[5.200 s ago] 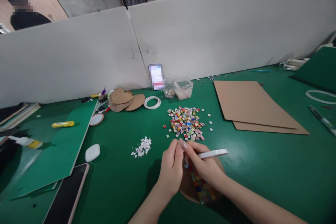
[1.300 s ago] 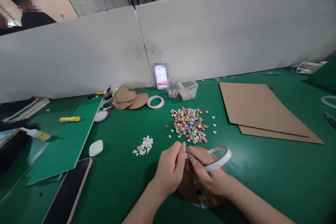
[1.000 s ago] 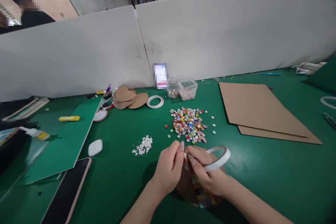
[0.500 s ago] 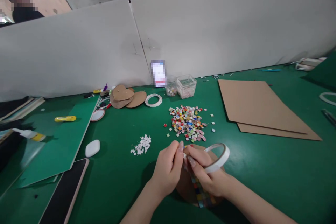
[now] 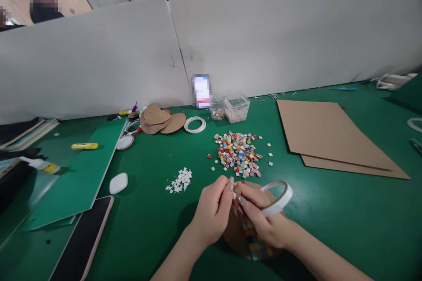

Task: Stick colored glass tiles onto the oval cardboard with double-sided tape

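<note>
The roll of white tape [image 5: 286,199] has turned in the right hand [image 5: 263,217]: five seconds ago it showed almost only its edge, and now I see its round opening. The right hand holds this roll, and its thumb and finger come together at a small white bit [image 5: 234,195]. The left hand [image 5: 211,210] is curled just beside, thumb laid toward the forefinger; whether it also grips the white bit, I cannot tell. The two hands are close together at the fingertips.

Below them is a round cardboard disc [image 5: 233,238], partly covered by the right hand, and on it runs a band of coloured tiles [image 5: 255,243]. Just beyond the hands, on the green table [image 5: 148,228], there is a loose heap of small tiles [image 5: 238,151]. To the left of this heap, and nearer to the person, lie white scraps [image 5: 180,180]. Two cardboard sheets [image 5: 326,127] overlap at the right. Behind the heap, a clear cup [image 5: 217,107] and a clear box [image 5: 237,109] stand side by side.
</note>
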A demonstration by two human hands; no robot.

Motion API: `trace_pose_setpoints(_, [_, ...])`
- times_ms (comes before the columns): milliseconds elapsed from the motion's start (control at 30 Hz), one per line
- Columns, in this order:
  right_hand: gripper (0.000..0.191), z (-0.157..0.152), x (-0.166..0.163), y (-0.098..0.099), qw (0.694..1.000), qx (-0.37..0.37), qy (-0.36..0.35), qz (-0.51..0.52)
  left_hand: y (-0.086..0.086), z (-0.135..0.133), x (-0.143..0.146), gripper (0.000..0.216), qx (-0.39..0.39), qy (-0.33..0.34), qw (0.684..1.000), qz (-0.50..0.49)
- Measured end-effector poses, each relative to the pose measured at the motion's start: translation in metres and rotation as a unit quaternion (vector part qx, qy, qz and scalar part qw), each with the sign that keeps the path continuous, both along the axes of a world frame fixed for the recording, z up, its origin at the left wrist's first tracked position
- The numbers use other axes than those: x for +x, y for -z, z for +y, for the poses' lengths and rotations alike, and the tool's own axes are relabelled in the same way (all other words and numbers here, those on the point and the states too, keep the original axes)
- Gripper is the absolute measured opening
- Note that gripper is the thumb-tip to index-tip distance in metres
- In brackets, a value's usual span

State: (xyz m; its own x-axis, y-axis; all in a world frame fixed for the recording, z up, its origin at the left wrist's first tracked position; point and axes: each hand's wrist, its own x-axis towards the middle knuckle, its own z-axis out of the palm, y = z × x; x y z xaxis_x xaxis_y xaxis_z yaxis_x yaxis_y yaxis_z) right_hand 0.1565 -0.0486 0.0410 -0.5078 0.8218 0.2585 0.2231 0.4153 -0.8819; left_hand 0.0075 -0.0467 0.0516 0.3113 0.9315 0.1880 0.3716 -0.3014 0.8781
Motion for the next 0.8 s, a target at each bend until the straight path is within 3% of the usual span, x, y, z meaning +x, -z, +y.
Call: trace_pose_setpoints(800, [0.014,0.0021,-0.0076,-0.0019,0.998,-0.003,0.039,-0.048,0.0046,0.0014,-0.0009,0.027,0.015,-0.008,0.999,0.049])
